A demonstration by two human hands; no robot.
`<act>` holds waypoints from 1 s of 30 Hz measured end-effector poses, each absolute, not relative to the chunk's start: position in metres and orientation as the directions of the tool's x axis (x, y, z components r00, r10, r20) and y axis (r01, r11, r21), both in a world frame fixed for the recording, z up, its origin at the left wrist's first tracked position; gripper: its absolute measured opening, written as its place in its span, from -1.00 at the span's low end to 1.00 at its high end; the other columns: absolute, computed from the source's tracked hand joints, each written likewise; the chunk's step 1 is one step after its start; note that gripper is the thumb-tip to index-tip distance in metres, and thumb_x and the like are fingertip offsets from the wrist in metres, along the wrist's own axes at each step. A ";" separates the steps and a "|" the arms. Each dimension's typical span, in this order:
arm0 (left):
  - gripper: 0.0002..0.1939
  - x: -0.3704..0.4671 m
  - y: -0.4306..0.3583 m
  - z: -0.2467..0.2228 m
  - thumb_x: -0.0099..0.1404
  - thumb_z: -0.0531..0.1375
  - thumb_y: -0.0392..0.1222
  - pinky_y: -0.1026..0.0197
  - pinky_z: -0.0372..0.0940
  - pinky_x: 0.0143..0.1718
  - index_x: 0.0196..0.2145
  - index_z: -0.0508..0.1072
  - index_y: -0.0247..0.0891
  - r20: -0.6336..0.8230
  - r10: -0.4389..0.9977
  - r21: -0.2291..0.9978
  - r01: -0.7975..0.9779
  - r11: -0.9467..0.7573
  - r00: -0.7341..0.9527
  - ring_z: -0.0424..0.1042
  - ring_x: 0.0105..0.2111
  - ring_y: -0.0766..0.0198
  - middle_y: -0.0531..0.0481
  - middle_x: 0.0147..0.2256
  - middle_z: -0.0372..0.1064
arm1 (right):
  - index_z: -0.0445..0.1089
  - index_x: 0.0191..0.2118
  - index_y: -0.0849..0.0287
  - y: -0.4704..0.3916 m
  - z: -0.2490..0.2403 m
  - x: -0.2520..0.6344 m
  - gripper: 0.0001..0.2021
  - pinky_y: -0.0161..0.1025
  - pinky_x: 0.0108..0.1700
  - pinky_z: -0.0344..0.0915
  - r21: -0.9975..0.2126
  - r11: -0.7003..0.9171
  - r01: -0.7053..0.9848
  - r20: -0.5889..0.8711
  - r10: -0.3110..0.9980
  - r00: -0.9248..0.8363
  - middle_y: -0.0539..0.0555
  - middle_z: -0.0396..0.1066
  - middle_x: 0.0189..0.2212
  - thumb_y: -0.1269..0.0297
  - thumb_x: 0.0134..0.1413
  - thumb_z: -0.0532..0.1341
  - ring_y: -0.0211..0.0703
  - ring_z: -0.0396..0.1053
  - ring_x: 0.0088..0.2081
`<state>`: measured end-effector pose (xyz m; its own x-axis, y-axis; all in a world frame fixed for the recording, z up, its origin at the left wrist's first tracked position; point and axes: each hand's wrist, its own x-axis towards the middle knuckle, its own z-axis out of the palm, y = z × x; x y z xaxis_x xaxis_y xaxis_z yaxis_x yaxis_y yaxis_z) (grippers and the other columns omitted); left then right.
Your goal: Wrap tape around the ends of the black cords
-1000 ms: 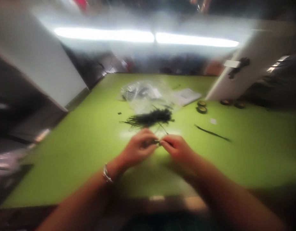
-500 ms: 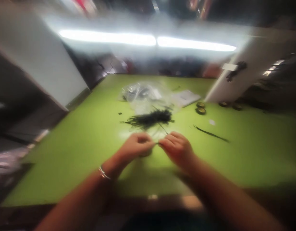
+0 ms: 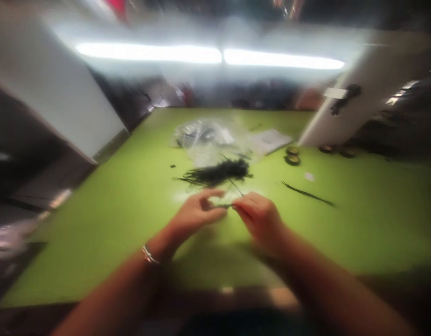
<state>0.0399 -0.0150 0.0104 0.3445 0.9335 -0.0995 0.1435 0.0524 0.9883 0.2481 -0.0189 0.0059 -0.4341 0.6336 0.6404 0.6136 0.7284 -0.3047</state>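
Note:
Between my hands, over the green table, runs a thin dark wire (image 3: pixel 222 206). My right hand (image 3: pixel 260 217) pinches it, and a thin dark strand rises from the top of that hand toward the pile. My left hand (image 3: pixel 198 210), with a bracelet at the wrist, has its thumb and forefinger apart around the wire's other end. Whether its hidden fingers touch the wire is unclear. Just beyond my hands lies a tangled pile of black wires (image 3: pixel 218 171). Off to the right rests a separate thin bundle of black wires (image 3: pixel 308 193).
Behind the pile lies a clear plastic bag (image 3: pixel 205 135) beside a white paper pad (image 3: pixel 271 141). Rolls of tape (image 3: pixel 292 159) sit near the right white panel (image 3: pixel 337 112). A small black piece (image 3: pixel 172 166) and a white scrap (image 3: pixel 309 176) lie on the green table (image 3: pixel 107 224).
The thumb and forefinger of my left hand have parted, showing more of the wire. My right hand still pinches it in nearly the same place.

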 end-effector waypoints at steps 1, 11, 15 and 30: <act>-0.47 0.039 -0.014 0.010 0.11 0.35 -0.11 0.30 0.17 -0.49 0.05 0.42 -0.24 -0.150 0.916 0.988 0.096 0.123 0.372 0.25 -0.52 0.38 0.03 -0.46 0.34 | 0.45 -0.27 0.17 -0.020 0.006 0.248 -0.87 -0.28 -0.36 0.20 -0.200 0.728 0.655 0.678 0.586 -0.444 0.04 0.42 -0.50 0.39 0.22 0.14 -0.21 0.29 -0.42; -0.72 0.044 -0.015 0.005 0.08 0.36 -0.05 0.35 0.05 -0.57 -0.40 0.53 -0.37 -0.187 0.929 0.966 -0.111 0.233 0.318 0.17 -0.60 0.45 0.06 -0.57 0.27 | 0.40 -0.39 0.17 -0.030 0.007 0.238 -0.83 -0.26 -0.39 0.13 0.031 0.655 0.755 0.733 0.498 -0.463 0.03 0.36 -0.58 0.49 0.18 0.13 -0.19 0.24 -0.46; -0.79 0.048 -0.019 0.007 0.16 0.30 -0.14 0.28 0.17 -0.47 -0.51 0.49 -0.34 0.096 0.970 0.985 0.119 -0.124 0.222 0.26 -0.50 0.36 0.00 -0.50 0.32 | 0.40 -0.32 0.19 -0.028 0.004 0.235 -0.93 -0.29 -0.31 0.22 -0.365 0.677 0.639 0.611 0.692 -0.384 0.04 0.44 -0.43 0.37 0.16 0.17 -0.21 0.33 -0.37; -0.55 0.041 -0.014 0.014 0.08 0.33 -0.24 0.28 0.31 -0.38 -0.03 0.49 -0.27 0.030 0.960 0.969 0.227 -0.097 0.279 0.38 -0.40 0.34 -0.12 -0.15 0.42 | 0.46 -0.30 0.16 -0.021 0.008 0.248 -0.85 -0.27 -0.40 0.12 -0.130 0.704 0.698 0.669 0.582 -0.462 0.03 0.38 -0.54 0.37 0.22 0.14 -0.22 0.25 -0.46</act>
<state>0.0414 -0.0144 0.0138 0.2791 0.9598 0.0305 0.2266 -0.0967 0.9692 0.2477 -0.0210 0.0076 -0.4618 0.5820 0.6694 0.6983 0.7039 -0.1302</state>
